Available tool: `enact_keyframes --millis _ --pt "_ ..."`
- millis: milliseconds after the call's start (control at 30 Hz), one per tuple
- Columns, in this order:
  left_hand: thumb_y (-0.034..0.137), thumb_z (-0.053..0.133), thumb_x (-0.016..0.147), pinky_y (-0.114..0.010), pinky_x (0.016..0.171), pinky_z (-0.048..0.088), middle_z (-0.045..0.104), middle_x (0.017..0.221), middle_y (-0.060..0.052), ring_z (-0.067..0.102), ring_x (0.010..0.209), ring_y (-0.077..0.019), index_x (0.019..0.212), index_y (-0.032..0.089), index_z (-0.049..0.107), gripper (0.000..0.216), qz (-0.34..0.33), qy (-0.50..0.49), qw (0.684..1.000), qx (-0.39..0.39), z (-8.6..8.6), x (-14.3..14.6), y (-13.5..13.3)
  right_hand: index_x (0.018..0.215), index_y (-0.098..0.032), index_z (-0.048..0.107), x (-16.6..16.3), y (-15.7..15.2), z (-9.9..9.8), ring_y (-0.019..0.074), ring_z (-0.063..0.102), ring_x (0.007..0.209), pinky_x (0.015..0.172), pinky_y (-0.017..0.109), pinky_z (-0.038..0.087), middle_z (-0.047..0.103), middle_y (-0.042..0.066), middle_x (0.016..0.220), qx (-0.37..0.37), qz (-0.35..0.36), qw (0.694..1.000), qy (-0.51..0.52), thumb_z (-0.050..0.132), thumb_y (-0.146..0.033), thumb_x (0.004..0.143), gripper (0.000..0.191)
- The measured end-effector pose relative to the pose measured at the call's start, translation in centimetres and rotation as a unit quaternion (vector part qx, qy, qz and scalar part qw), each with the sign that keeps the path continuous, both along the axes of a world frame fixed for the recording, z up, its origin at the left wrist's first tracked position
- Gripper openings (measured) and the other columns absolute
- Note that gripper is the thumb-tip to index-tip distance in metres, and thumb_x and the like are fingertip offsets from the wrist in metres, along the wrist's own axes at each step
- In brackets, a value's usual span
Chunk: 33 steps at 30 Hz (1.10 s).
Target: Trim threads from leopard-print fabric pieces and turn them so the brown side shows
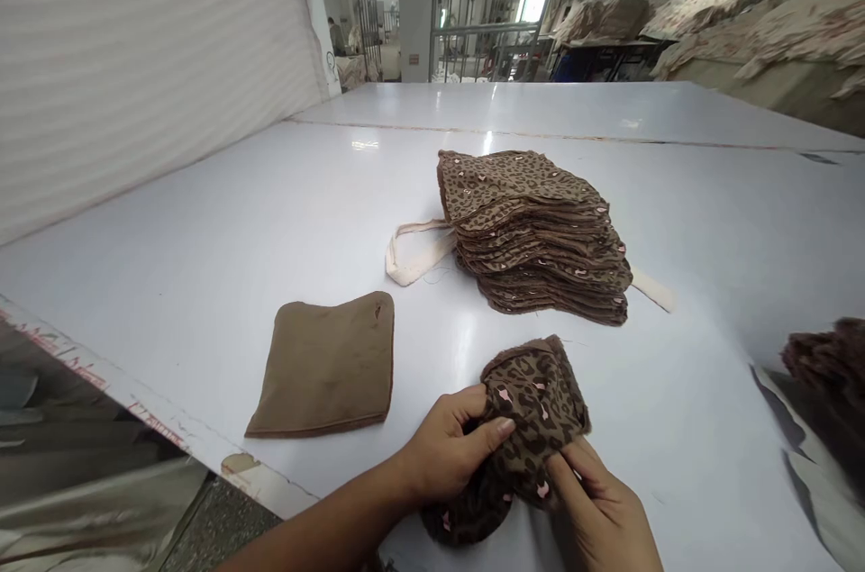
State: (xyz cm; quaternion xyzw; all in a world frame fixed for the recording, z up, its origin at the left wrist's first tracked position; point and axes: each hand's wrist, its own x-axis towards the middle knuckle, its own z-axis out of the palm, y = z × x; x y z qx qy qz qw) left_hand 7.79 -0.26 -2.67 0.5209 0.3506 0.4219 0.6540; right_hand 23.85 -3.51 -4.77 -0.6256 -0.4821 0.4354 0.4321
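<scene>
I see the left hand (446, 446) and right hand (598, 504) pinching a fuzzy-edged leopard-print cloth (533, 392), thumbs against fingers, before the layered stack (520, 203); left of the stack, a smooth brown square (328, 369).

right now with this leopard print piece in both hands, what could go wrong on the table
The pile of leopard-print pieces has uneven, staggered layers, so a bump might make it slide.

The pale strip loops out from the pile's left side; if it snagged, it could drag pieces along.

The held leopard-print piece is bent between the left hand and right hand, so it may crease.
</scene>
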Motion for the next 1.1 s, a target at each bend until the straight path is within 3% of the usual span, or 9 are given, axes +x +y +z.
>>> enact_keyframes --millis 100,233,433,600,900,1100 --pt "0.033 0.049 0.086 -0.032 0.090 0.040 0.059 0.098 -0.007 0.052 0.096 -0.0195 0.092 0.013 0.067 0.027 -0.002 0.012 0.999 0.050 0.2 -0.2 0.1 0.054 -0.019 0.058 0.0 0.1 -0.3 0.0152 0.053 0.063 0.061 0.020 0.046 0.055 0.000 0.061 -0.015 0.010 1.000 0.012 0.056 -0.045 0.074 0.032" --pt "0.031 0.047 0.087 -0.029 0.085 0.042 0.058 0.093 -0.006 0.053 0.091 -0.0177 0.090 0.012 0.065 0.026 0.001 0.029 0.999 0.040 0.1 0.1 0.0 0.064 -0.020 0.065 -0.4 -0.1 -0.7 0.0175 0.057 0.073 0.068 0.022 0.047 0.060 0.002 0.071 0.008 0.006 1.000 -0.006 0.057 -0.045 0.074 0.028" --pt "0.031 0.046 0.086 -0.027 0.073 0.041 0.055 0.080 -0.004 0.050 0.076 -0.0149 0.072 0.012 0.059 0.027 0.063 0.138 0.988 0.040 -0.2 0.0 -0.2 0.083 -0.023 0.069 -0.2 -0.6 -1.4 0.0179 0.053 0.091 0.078 0.022 0.045 0.056 0.004 0.093 0.103 -0.014 0.990 -0.094 0.057 -0.039 0.078 0.020" --pt "0.026 0.044 0.086 -0.026 0.070 0.039 0.055 0.079 -0.003 0.049 0.075 -0.0145 0.075 0.014 0.059 0.023 0.096 0.214 0.969 0.081 -0.2 0.0 -0.5 0.091 -0.025 0.065 -0.5 -0.8 -1.9 0.0150 0.050 0.095 0.079 0.020 0.045 0.050 0.004 0.102 0.190 -0.039 0.971 -0.140 0.052 -0.028 0.083 0.015" --pt "0.020 0.043 0.085 -0.026 0.069 0.038 0.055 0.079 -0.005 0.049 0.075 -0.0151 0.075 0.015 0.056 0.017 0.123 0.277 0.941 0.151 -0.3 0.2 -1.0 0.099 -0.028 0.062 -0.6 -0.1 -0.2 0.0127 0.059 0.082 0.074 0.020 0.049 0.062 0.001 0.090 0.281 0.074 0.941 -0.171 0.050 -0.019 0.084 0.021" --pt "0.017 0.045 0.081 -0.026 0.068 0.039 0.055 0.079 -0.005 0.049 0.075 -0.0151 0.072 0.015 0.052 0.012 0.108 0.274 0.937 0.189 -0.4 0.2 -0.9 0.093 -0.020 0.069 -0.3 -0.6 -1.6 0.0166 0.068 0.082 0.073 0.020 0.054 0.071 0.003 0.094 0.244 0.018 0.944 -0.220 0.053 -0.025 0.082 0.020"
